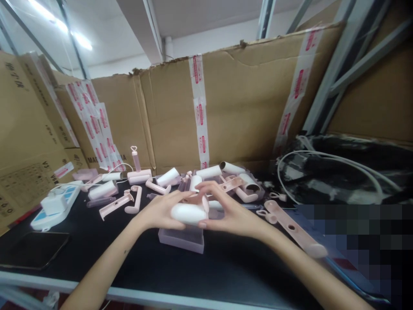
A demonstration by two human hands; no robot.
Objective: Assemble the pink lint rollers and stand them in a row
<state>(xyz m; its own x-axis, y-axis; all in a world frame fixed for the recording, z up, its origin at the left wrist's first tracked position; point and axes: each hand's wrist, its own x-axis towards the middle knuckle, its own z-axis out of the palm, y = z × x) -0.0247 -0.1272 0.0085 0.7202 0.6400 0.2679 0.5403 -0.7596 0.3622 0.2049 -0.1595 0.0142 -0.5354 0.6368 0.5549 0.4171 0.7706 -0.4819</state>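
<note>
We are clamping the white roller (189, 213) between left hand (161, 211) and right hand (230, 215), fingers closed on its ends, steadying it just above the pink tray (180, 239).

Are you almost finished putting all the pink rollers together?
Not nearly. One finished roller stands upright at the back. Both hands, left hand and right hand, hold a white roll above a pink tray. Many loose white rolls and pink handles lie waiting on the table.
</note>
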